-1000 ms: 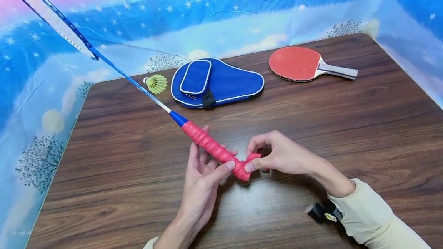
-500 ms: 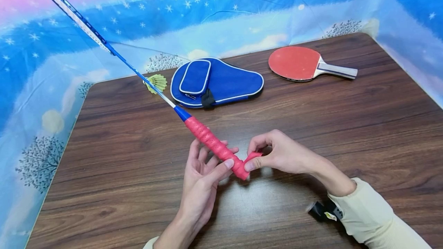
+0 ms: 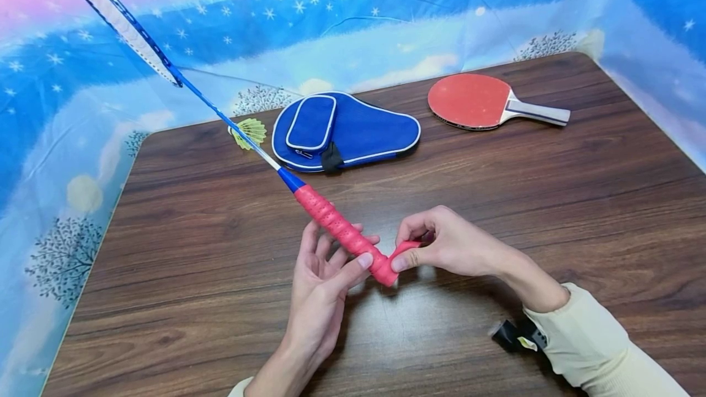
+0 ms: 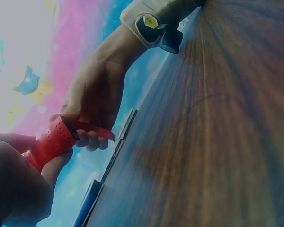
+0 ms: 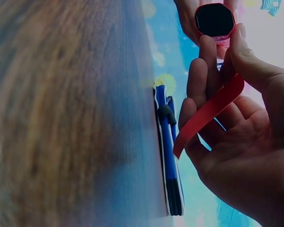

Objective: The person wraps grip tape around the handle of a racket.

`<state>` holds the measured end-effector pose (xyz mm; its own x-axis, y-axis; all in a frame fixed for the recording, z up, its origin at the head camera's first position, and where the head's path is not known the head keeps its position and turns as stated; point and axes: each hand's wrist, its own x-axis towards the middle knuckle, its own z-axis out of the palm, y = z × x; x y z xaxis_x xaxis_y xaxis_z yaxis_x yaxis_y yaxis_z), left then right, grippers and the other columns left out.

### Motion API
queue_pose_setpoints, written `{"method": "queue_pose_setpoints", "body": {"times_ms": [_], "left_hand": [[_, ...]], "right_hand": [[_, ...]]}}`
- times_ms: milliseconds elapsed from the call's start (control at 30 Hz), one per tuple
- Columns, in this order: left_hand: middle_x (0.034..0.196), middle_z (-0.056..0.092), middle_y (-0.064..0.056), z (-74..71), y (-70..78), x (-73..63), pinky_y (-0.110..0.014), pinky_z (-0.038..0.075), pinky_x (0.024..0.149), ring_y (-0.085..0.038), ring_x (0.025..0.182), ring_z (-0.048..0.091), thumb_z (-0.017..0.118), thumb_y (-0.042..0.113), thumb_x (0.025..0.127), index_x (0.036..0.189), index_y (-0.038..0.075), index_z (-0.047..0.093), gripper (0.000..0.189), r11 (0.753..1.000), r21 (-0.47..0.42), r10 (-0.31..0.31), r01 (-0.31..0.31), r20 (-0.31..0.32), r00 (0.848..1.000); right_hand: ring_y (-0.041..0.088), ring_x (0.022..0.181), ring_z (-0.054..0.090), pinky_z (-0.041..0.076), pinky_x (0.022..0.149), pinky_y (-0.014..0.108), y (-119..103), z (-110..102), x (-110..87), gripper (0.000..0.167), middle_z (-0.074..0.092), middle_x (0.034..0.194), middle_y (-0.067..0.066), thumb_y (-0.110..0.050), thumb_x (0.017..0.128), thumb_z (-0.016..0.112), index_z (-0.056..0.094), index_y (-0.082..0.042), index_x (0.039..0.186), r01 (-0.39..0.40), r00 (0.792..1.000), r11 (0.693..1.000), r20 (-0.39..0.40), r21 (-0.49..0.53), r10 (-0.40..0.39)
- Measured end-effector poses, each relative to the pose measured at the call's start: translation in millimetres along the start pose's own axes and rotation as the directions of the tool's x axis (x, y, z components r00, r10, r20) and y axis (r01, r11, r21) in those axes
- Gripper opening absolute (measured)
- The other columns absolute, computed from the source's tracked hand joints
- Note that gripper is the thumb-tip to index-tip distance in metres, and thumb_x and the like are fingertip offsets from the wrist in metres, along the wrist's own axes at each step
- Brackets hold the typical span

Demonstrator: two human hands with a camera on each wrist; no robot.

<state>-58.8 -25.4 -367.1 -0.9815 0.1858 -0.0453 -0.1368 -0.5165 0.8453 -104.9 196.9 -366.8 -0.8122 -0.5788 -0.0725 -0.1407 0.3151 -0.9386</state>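
Observation:
A badminton racket (image 3: 222, 114) slants up to the left above the table. Its handle (image 3: 337, 227) is wound with red perforated grip tape. My left hand (image 3: 320, 299) holds the handle near its butt, thumb on top and fingers beneath. At the butt end, my right hand (image 3: 455, 244) pinches the loose grip tape (image 3: 406, 250) between thumb and fingers. The right wrist view shows the strip's free end (image 5: 203, 116) trailing across that hand's fingers, and the dark butt opening (image 5: 215, 20) ringed in red. The racket head's top lies outside the head view.
On the brown wooden table (image 3: 193, 299), a yellow shuttlecock (image 3: 254, 130) lies behind the shaft. Beside it is a blue paddle case (image 3: 369, 130). Farther right rests a red table tennis paddle (image 3: 471, 102). A patterned cloth (image 3: 375, 17) hangs behind.
The racket has swung slightly right and rolled about its shaft, so its head shows at a different angle. The handle's butt looks smoother, with the tape lying closer. Both hands have barely moved.

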Motion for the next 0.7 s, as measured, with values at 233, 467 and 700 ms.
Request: {"method": "queue_pose_setpoints", "body": {"times_ms": [233, 467, 700], "left_hand": [[0.130, 0.047, -0.022, -0.2, 0.2, -0.5, -0.042, 0.055, 0.084, -0.045, 0.117, 0.055, 0.068, -0.013, 0.083, 0.142, 0.013, 0.033, 0.074, 1.000, 0.008, 0.010, -0.010, -0.001, 1.000], [0.131, 0.044, -0.027, 0.7, 0.5, -0.5, -0.039, 0.055, 0.085, -0.046, 0.117, 0.055, 0.068, -0.014, 0.083, 0.141, 0.012, 0.034, 0.073, 0.999, 0.018, 0.033, -0.033, 0.006, 0.999], [0.130, 0.045, -0.025, 0.7, 1.3, -0.9, -0.041, 0.055, 0.085, -0.045, 0.117, 0.055, 0.069, -0.012, 0.083, 0.142, 0.013, 0.034, 0.073, 0.999, 0.028, 0.026, -0.026, 0.002, 1.000]], "right_hand": [[0.013, 0.072, 0.053, 0.041, 0.062, 0.028, -0.3, -0.6, 0.2, 0.017, 0.063, 0.074, -0.006, -0.035, 0.081, 0.081, 0.069, -0.024, 0.081, -0.001, 1.000, 1.000, 0.011, -0.011, 0.001], [0.012, 0.071, 0.051, 0.039, 0.061, 0.026, 0.0, -1.5, 0.2, 0.016, 0.061, 0.073, -0.006, -0.034, 0.082, 0.080, 0.068, -0.023, 0.081, 0.004, 1.000, 1.000, 0.029, 0.003, -0.004], [0.012, 0.070, 0.048, 0.037, 0.059, 0.024, 2.0, -2.6, 0.0, 0.014, 0.060, 0.072, -0.004, -0.030, 0.084, 0.079, 0.069, -0.021, 0.083, 0.017, 0.999, 0.999, 0.050, 0.051, -0.019]]}}
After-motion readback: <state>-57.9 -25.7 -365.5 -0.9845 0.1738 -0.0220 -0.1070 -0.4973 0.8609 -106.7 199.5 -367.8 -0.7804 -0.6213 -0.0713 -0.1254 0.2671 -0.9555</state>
